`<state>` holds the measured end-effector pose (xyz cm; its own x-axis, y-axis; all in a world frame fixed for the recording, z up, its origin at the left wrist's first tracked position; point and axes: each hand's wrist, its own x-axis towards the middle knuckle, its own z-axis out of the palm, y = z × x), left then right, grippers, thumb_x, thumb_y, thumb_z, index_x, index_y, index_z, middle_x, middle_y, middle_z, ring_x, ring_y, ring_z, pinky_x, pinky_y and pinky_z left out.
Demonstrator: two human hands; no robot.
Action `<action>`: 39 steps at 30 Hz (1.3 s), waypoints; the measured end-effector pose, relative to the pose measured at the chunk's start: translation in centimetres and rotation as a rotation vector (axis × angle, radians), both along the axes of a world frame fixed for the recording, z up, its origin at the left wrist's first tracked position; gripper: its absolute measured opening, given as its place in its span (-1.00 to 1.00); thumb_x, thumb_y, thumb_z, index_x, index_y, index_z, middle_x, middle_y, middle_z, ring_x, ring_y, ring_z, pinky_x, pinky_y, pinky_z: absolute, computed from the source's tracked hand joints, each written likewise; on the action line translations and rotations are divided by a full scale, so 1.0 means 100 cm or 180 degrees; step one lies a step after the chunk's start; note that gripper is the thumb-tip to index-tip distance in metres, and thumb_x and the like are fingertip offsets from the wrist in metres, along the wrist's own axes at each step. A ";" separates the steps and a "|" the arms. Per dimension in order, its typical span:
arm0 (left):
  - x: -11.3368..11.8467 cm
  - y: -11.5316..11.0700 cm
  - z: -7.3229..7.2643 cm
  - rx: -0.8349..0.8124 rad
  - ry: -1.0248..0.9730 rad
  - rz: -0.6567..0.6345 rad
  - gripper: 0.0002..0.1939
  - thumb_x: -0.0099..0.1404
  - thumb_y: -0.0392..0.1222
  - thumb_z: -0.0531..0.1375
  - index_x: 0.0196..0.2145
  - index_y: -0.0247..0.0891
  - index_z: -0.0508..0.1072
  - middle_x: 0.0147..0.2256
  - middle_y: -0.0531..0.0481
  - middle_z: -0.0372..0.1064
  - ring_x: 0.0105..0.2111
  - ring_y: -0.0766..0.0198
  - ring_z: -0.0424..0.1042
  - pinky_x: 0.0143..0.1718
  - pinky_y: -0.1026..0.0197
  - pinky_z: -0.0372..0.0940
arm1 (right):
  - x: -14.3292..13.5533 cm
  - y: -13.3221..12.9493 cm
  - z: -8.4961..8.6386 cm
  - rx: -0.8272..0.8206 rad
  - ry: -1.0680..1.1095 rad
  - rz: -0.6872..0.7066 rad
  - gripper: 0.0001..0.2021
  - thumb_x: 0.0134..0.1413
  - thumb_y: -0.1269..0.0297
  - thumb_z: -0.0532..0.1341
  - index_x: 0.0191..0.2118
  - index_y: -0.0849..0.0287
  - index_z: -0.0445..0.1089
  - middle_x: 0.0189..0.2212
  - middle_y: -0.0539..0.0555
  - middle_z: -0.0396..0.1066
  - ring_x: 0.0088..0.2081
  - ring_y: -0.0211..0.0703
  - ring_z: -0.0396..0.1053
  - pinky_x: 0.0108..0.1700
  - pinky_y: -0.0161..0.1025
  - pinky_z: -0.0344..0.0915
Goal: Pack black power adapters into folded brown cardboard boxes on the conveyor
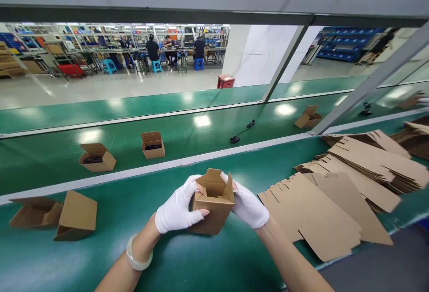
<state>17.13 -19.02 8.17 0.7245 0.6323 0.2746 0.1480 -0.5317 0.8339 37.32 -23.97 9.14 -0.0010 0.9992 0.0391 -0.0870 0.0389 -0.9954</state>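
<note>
Between my hands is a small brown cardboard box (214, 213), its top flaps standing up and its inside dark. My left hand (181, 207), in a white glove with bare fingertips, grips its left side, thumb across the front face. On the right side, my right hand (250, 205) in a matching glove holds the box near a raised flap; some of its fingers are hidden behind the cardboard. Two folded boxes, one a tilted box (78, 213) and one an open box (33, 213), lie to the left.
Flat cardboard blanks (318, 211) are piled at the right of the green bench. Beyond a white rail, the green belt (187, 144) carries open boxes (153, 145) with dark contents and a black corded item (235, 139). A metal post (368, 82) rises at the right. People sit far behind.
</note>
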 end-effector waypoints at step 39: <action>0.048 0.061 -0.042 -0.2304 -0.1352 0.1985 -0.67 0.17 0.08 0.05 -0.37 -0.27 0.30 -0.43 0.03 0.32 -0.48 0.31 0.33 -0.46 0.25 0.27 | -0.006 -0.005 -0.024 0.1988 -0.3551 0.0492 -0.74 0.13 0.44 -0.03 -0.19 0.19 0.37 -0.16 0.16 0.41 -0.10 -0.04 0.32 -0.04 -0.02 0.23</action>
<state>21.97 -12.88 3.98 0.1456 0.9758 -0.1631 -0.1554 0.1853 0.9703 36.70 -24.45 6.78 -0.4489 0.7986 0.4009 0.7309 0.5863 -0.3493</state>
